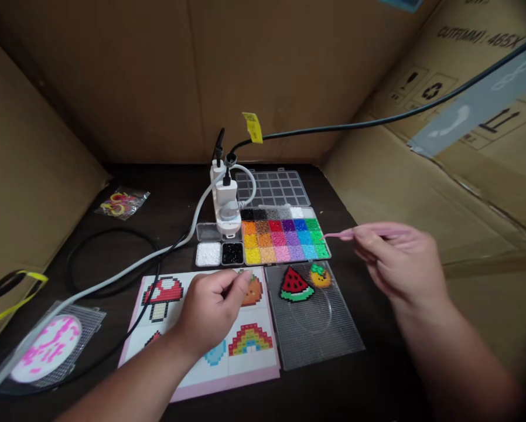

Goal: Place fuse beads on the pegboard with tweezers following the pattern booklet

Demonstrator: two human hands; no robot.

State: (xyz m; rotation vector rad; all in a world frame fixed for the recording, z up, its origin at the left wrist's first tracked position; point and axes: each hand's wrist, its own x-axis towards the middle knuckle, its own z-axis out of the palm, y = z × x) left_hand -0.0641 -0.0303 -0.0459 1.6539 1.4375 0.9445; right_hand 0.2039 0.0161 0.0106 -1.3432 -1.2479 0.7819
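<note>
Right of the bead box [284,240], our right hand [399,258] grasps pink tweezers [345,234]; before it, our left hand [212,308], fingers clenched, is over the pattern sheet [245,369]

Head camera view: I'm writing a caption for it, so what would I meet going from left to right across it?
Pink-and-white disc → bag of colourful rings → white power strip → bead box → right hand.
</note>
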